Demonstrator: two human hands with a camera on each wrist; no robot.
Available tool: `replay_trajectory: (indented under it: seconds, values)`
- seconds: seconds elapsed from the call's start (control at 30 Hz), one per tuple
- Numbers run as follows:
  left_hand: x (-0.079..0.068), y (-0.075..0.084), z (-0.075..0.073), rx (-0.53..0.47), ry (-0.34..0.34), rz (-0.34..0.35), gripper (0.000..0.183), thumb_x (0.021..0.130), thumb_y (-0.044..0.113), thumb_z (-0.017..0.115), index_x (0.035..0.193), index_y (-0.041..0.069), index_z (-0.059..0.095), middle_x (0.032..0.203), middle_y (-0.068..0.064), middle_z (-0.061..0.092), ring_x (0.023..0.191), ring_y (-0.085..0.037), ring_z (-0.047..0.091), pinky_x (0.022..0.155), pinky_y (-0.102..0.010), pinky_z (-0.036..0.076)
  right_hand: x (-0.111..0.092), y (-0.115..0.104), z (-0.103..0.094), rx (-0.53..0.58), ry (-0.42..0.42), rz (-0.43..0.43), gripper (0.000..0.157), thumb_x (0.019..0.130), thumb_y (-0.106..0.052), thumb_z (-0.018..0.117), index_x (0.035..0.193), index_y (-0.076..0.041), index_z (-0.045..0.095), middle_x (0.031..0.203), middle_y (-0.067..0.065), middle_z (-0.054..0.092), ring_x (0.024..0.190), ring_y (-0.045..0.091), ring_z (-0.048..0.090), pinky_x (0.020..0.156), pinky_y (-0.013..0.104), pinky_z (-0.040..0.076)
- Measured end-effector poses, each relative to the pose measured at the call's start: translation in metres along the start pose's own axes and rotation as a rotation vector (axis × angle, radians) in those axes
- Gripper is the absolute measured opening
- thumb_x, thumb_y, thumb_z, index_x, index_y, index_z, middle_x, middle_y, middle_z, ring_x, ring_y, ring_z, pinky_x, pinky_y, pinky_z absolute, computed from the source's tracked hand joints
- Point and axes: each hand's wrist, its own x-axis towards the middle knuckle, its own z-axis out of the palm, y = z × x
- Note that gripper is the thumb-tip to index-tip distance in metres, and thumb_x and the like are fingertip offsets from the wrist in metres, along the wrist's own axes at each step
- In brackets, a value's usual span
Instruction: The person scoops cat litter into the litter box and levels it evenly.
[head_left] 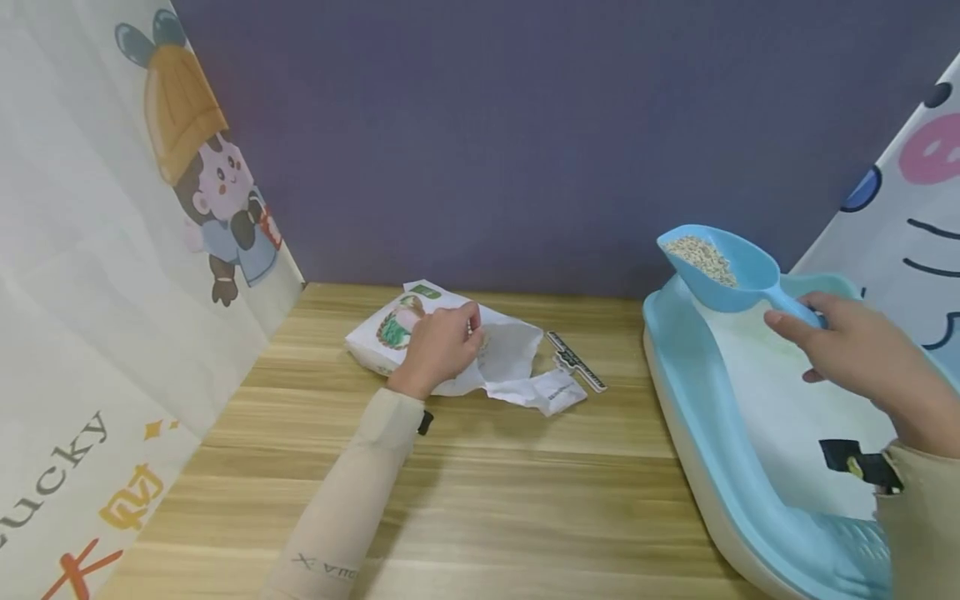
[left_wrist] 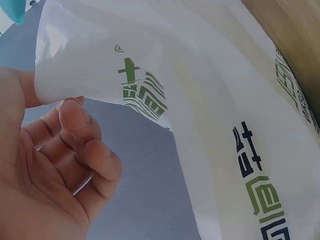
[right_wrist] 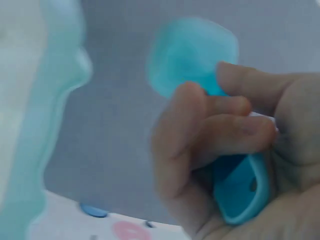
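Note:
My right hand (head_left: 862,350) grips the handle of a blue scoop (head_left: 750,271), its bowl partly filled with pale granules (head_left: 703,257). The scoop is held above the far end of a light-blue litter box (head_left: 686,367). In the right wrist view, curled fingers (right_wrist: 175,140) wrap the hollow handle. On the left, a white printed plastic bag (head_left: 510,346) lies on its side on the table. My left hand (head_left: 442,346) pinches the edge of its film between thumb and fingers, as the left wrist view shows on the bag (left_wrist: 210,100). The bag's contents are mostly hidden.
A small black-and-white printed strip (head_left: 577,361) lies right of the bag. The wood-grain table (head_left: 480,500) runs back to a dark blue wall panel (head_left: 480,142). Printed white cloths hang on the left (head_left: 90,250) and right (head_left: 922,225). The litter box's raised rim stands at the table's right.

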Motion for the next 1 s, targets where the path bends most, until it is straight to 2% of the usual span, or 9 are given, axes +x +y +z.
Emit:
replay_trajectory:
  seconds: [0.1,0.23,0.4,0.57,0.8,1.0]
  values:
    - [0.0,0.0,0.001,0.006,-0.006,-0.002,0.012,0.097,0.02,0.062,0.086,0.017,0.059,0.052,0.004,0.049,0.045,-0.013,0.043,0.043,-0.029,0.033,0.013,0.011,0.005,0.055,0.04,0.008,0.06,0.109,-0.044,0.038,0.122,0.014,0.044,0.1,0.029,0.047,0.079,0.033,0.063,0.061,0.05,0.057]
    - [0.0,0.002,0.001,0.008,-0.018,-0.013,0.012,0.097,0.022,0.061,0.086,0.017,0.059,0.053,0.004,0.05,0.046,-0.013,0.044,0.044,-0.03,0.034,0.033,0.021,0.013,0.147,0.043,-0.001,0.062,0.108,-0.048,0.038,0.125,0.012,0.044,0.091,0.018,0.043,0.088,0.034,0.051,0.066,0.045,0.062]
    - [-0.001,0.003,0.003,-0.005,-0.029,-0.013,0.013,0.098,0.023,0.06,0.087,0.017,0.059,0.053,0.005,0.05,0.046,-0.012,0.044,0.044,-0.029,0.034,0.043,0.035,0.024,0.213,0.026,0.021,0.068,0.106,-0.053,0.037,0.13,0.011,0.043,0.092,0.017,0.043,0.088,0.032,0.052,0.071,0.045,0.063]
    - [0.0,0.004,0.004,-0.005,-0.03,-0.008,0.013,0.099,0.024,0.06,0.087,0.018,0.059,0.054,0.004,0.051,0.046,-0.012,0.044,0.045,-0.029,0.034,0.047,0.046,0.037,0.234,0.056,0.064,0.066,0.106,-0.052,0.037,0.125,0.011,0.045,0.094,0.018,0.044,0.091,0.035,0.054,0.069,0.043,0.062]
    - [0.002,0.002,0.003,0.02,-0.009,-0.001,0.012,0.097,0.022,0.062,0.086,0.018,0.059,0.056,0.005,0.052,0.049,-0.014,0.047,0.047,-0.031,0.036,0.053,0.042,0.06,0.278,0.084,0.108,0.071,0.108,-0.05,0.037,0.133,0.016,0.04,0.1,0.023,0.045,0.096,0.039,0.056,0.069,0.043,0.062]
    - [0.001,0.001,0.001,0.025,-0.012,-0.009,0.012,0.097,0.024,0.061,0.086,0.018,0.059,0.057,0.005,0.053,0.05,-0.015,0.048,0.047,-0.031,0.036,0.058,0.029,0.07,0.304,0.08,0.155,0.065,0.107,-0.05,0.036,0.129,0.01,0.045,0.095,0.019,0.046,0.087,0.033,0.057,0.073,0.043,0.063]
